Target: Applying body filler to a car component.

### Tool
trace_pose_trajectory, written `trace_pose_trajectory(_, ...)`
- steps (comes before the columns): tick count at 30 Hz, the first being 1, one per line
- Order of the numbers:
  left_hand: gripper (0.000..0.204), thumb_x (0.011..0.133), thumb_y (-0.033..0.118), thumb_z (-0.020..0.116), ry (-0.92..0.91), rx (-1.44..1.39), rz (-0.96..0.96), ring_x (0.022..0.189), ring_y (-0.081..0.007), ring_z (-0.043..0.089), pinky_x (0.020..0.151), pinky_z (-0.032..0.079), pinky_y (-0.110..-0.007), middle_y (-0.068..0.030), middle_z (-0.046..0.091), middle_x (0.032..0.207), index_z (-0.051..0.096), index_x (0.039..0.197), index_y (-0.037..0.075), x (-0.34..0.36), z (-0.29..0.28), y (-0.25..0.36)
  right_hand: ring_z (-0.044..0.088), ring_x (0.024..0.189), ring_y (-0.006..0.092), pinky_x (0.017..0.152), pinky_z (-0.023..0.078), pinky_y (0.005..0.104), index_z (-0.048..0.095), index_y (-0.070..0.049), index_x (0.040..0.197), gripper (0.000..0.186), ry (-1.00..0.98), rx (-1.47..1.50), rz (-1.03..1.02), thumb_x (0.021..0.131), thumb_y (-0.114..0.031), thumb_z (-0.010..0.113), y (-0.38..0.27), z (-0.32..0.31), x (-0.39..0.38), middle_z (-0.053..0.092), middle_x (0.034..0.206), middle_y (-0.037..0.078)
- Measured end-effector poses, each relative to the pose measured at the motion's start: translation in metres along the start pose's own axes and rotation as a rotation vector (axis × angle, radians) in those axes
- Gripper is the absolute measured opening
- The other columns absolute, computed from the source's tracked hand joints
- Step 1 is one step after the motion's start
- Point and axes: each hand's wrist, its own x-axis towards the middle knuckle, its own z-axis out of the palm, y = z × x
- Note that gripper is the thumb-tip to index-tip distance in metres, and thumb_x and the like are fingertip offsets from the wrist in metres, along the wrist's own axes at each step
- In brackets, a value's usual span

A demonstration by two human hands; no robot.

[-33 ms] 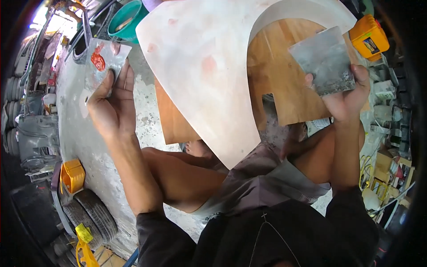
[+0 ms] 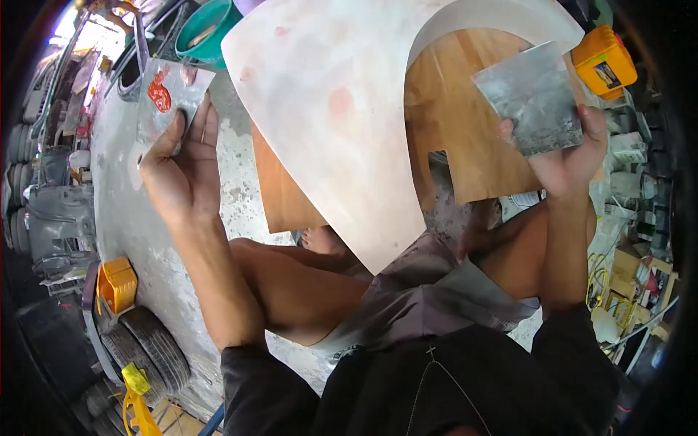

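My left hand (image 2: 182, 160) grips a thin, light-grey square plate (image 2: 153, 120) carrying a red paste blob (image 2: 160, 94) and a small pinkish dab near its top, thumb on the face. My right hand (image 2: 571, 160) holds another thin square plate (image 2: 538, 98), grey and smudged, over the board. Between my hands lies a large pale curved panel (image 2: 320, 138) with faint pink patches, its pointed lower end over my lap. Beneath it is a brown board (image 2: 472, 167) with a notch cut in its near edge.
A teal basin (image 2: 200, 40) stands top left, a yellow case (image 2: 603, 62) top right. To the lower left on the concrete floor (image 2: 145, 240) are a yellow container (image 2: 116, 283) and stacked tyres (image 2: 153, 349). Assorted clutter (image 2: 629, 283) lines the right side.
My left hand and its plate have shifted very slightly up and left. My right hand and its plate have barely moved.
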Motion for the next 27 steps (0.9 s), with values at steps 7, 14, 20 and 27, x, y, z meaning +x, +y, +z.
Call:
trace_pose_trajectory(7, 0.043, 0.09, -0.007, 0.047, -0.03, 0.071, -0.007, 0.122, -0.0437, 0.055, 0.11, 0.045, -0.052, -0.0285, 0.05, 0.132, 0.036, 0.131, -0.018, -0.004, 0.002, -0.003, 0.009, 0.15, 0.0418, 0.093, 0.043, 0.067, 0.017, -0.015, 0.157, 0.09, -0.008, -0.106, -0.029, 0.084, -0.032, 0.066, 0.002, 0.013, 0.006, 0.0, 0.165, 0.014)
trace_pose_trajectory(14, 0.041, 0.09, -0.007, 0.047, -0.036, 0.071, -0.051, 0.121, -0.0462, 0.055, 0.109, 0.045, -0.054, -0.0285, 0.05, 0.13, 0.037, 0.128, -0.02, -0.002, -0.001, -0.008, 0.0, 0.15, 0.0422, 0.103, 0.034, 0.0718, 0.016, -0.017, 0.157, 0.095, -0.089, -0.131, -0.005, 0.082, -0.037, 0.07, -0.002, 0.008, 0.004, -0.001, 0.165, 0.015)
trace_pose_trajectory(20, 0.032, 0.09, -0.006, 0.047, -0.087, 0.064, -0.102, 0.116, -0.0485, 0.058, 0.107, 0.047, -0.055, -0.0299, 0.052, 0.124, 0.039, 0.116, -0.024, 0.003, 0.002, -0.022, 0.009, 0.15, 0.0396, 0.112, 0.02, 0.0699, 0.024, -0.016, 0.156, 0.088, 0.003, -0.063, -0.059, 0.083, -0.035, 0.069, -0.018, -0.015, -0.015, 0.01, 0.164, 0.016)
trace_pose_trajectory(27, 0.03, 0.092, -0.004, 0.047, -0.061, 0.089, -0.082, 0.113, -0.0449, 0.061, 0.106, 0.049, -0.051, -0.0273, 0.056, 0.119, 0.044, 0.117, -0.02, -0.006, 0.007, -0.016, 0.023, 0.148, 0.037, 0.106, 0.038, 0.0582, 0.019, 0.0, 0.153, 0.078, 0.07, -0.2, -0.081, 0.09, -0.028, 0.055, -0.007, -0.022, -0.006, 0.024, 0.16, 0.017)
